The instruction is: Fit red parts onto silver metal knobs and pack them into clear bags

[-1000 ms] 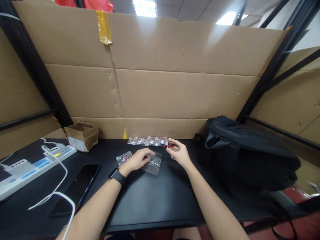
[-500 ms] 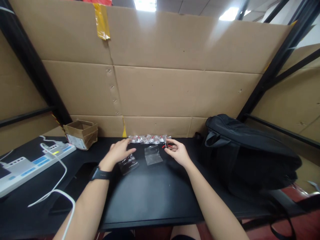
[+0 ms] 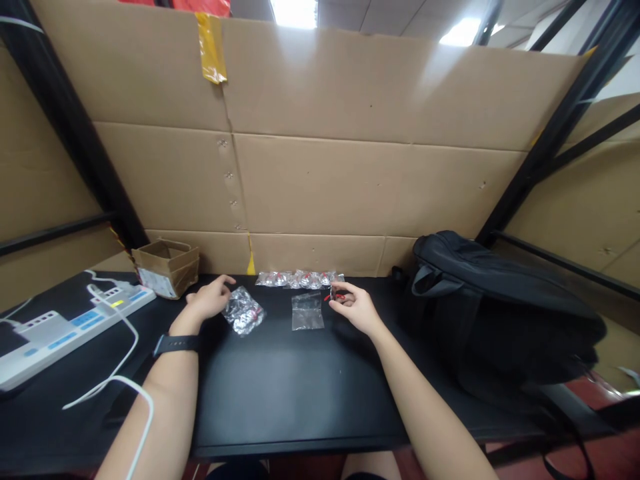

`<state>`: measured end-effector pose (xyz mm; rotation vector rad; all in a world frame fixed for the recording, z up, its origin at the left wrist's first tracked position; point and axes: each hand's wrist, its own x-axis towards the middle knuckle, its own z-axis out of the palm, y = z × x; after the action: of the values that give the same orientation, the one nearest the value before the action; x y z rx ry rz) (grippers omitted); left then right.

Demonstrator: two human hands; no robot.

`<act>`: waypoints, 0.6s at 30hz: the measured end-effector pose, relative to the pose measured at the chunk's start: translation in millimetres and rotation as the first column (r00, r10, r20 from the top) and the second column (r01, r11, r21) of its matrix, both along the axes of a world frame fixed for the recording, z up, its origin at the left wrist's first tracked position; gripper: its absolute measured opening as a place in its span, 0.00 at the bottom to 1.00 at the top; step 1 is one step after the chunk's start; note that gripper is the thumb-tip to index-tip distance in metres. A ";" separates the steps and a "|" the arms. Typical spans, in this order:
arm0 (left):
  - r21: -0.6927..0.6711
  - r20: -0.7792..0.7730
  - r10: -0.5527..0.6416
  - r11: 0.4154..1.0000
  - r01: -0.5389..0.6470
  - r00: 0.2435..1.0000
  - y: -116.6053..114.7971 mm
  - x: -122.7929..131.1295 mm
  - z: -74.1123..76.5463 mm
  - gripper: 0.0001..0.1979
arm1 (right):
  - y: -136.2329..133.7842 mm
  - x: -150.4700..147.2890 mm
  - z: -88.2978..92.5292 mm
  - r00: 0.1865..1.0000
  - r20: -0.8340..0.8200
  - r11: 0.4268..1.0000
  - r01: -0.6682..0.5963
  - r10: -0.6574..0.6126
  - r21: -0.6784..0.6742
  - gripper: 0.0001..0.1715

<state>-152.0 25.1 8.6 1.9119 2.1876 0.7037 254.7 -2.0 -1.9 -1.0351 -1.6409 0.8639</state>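
My right hand [image 3: 353,307] pinches a small item with thin red parts [image 3: 341,297] between thumb and fingertips; its exact kind is too small to make out. Left of it, a flat clear plastic bag [image 3: 307,311] lies on the black table. My left hand [image 3: 207,299] is open, fingers stretched forward, beside a crumpled clear bag [image 3: 244,311] showing a bit of red inside. Whether the fingers touch that bag I cannot tell. Behind both hands, a row of clear bags holding small silvery and red items [image 3: 300,279] lies along the cardboard wall.
To the left are a white power strip [image 3: 80,327] with plugs, a loose white cable [image 3: 125,343] and an open cardboard box [image 3: 167,267]. A large black bag [image 3: 500,313] takes up the right side. Cardboard panels [image 3: 320,180] close off the back.
My left hand has moved left, away from the row of bags, uncovering the crumpled bag. My right hand keeps its pinch in nearly the same place. The view has shifted slightly.
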 end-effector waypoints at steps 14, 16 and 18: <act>0.136 -0.005 -0.565 0.817 0.560 0.825 -27.9 117.1 13.8 0.13 | 1.2 0.9 -0.4 0.999 0.035 1.000 0.015 -0.015 -0.013 0.30; 0.132 -0.062 -0.646 0.751 0.647 0.761 -37.1 147.0 2.9 0.13 | 1.1 1.2 0.0 0.999 0.039 1.000 0.022 -0.022 -0.002 0.29; 0.146 -0.139 -0.645 0.737 0.660 0.751 -44.2 168.9 -10.3 0.15 | 1.1 1.4 0.1 0.998 0.051 0.999 0.029 -0.029 0.014 0.29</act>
<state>16.9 -19.1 -1.8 2.6135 1.3195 0.7088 256.1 -1.0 -1.9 -1.0771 -1.6685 0.8120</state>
